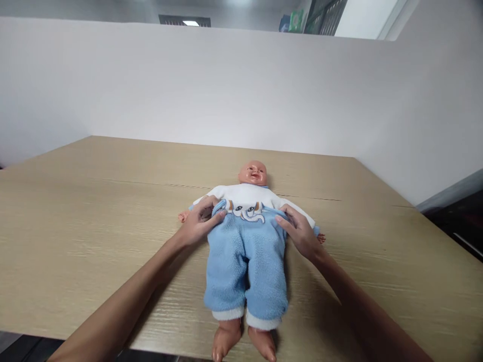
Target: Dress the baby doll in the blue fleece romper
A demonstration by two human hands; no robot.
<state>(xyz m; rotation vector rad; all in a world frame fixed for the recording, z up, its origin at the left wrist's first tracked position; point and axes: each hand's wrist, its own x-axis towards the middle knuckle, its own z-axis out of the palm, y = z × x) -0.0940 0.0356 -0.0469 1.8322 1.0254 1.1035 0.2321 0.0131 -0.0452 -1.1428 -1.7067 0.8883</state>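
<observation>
Both forearms (pixel 113 296) are found nearest the camera, extended from the lower corners toward the middle of the table (pixel 113 221). One side of the waist of the blue trousers (pixel 245 246) is pinched by the left hand (pixel 199 216), thumb in front; the opposite side is pinched likewise by the right hand (pixel 300 226).

For sound handling, the two sides should be held level and drawn with equal force, so that the waist is not twisted. Full folds of cloth should be gripped rather than the bare edge, and the doll's hem should not be caught under the thumbs. Whether the back of the waist sits evenly cannot be told, being hidden.

The doll (pixel 253 173) is laid face up on the table, head away from the camera, bare feet (pixel 226 338) by the near edge. Its arms are spread in a white top (pixel 241 192) with blue cuffs. The trousers are fleecy, creased at the crotch and finished with white leg cuffs; an elephant motif (pixel 249 212) is noted between the hands.
</observation>
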